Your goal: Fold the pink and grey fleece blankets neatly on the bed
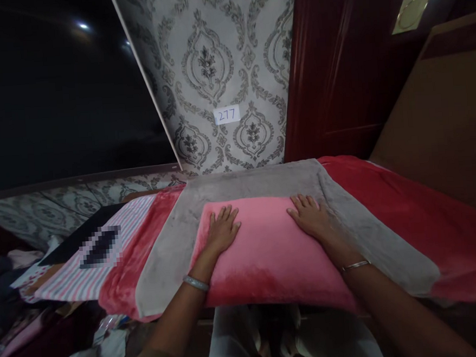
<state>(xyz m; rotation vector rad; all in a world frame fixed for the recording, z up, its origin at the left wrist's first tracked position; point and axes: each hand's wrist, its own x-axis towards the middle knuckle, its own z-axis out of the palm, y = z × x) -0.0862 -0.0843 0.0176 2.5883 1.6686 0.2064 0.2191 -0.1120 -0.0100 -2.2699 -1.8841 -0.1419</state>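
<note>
A pink, plush, folded cloth [262,242] lies flat in front of me, with a darker red patch near its front edge. My left hand [223,228] rests palm down on its left side, fingers spread. On its upper right corner lies my right hand [309,215], flat with the fingers apart. Beneath the pink cloth is a grey cloth [173,248] spread over a red plush blanket [369,191]. A bangle circles each of my wrists.
Left of the blanket lies a striped cloth [72,280] with a blurred dark object on it. A large dark screen [53,93] stands at the back left. A patterned wall bears a paper label [227,114] marked 277. A brown panel [445,109] rises at right; clutter fills the lower left.
</note>
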